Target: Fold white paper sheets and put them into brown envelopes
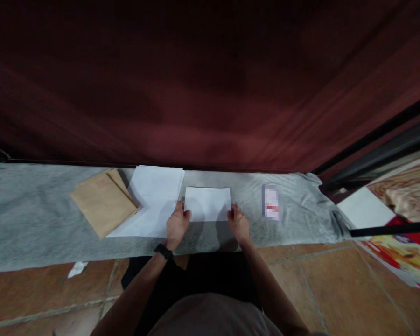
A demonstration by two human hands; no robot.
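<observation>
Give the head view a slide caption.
Left hand and right hand hold a white sheet by its sides over gray cloth, with brown paper nearby.

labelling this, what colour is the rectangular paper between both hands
the rectangular paper is white, head view

Dim light; red backdrop [203, 107], perhaps curtain; tiled floor [287, 275]

Black wristband [164, 252], dull greyish shirt [210, 317].
</observation>
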